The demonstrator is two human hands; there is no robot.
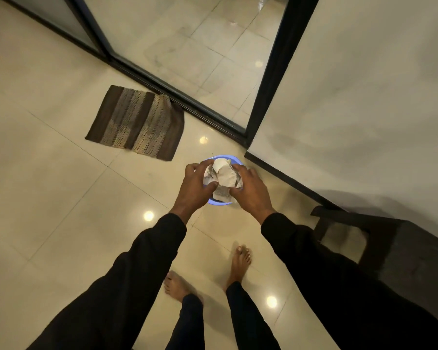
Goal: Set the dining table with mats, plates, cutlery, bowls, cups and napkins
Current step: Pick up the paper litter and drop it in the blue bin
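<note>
I stand on a tiled floor and look down at my two hands. Between them is a crumpled bundle of white and grey paper (222, 176), which looks like paper cups or napkins. My left hand (195, 184) grips its left side and my right hand (250, 188) grips its right side. Directly below the bundle, on the floor, a round blue plastic bin (223, 157) shows only its rim. The inside of the bin is hidden by the paper and my hands.
A brown striped floor mat (137, 122) lies to the left by a dark sliding-door track (177, 94). A white wall (352, 97) rises on the right. A dark wooden piece of furniture (390, 238) stands at lower right. My bare feet (240, 261) are below.
</note>
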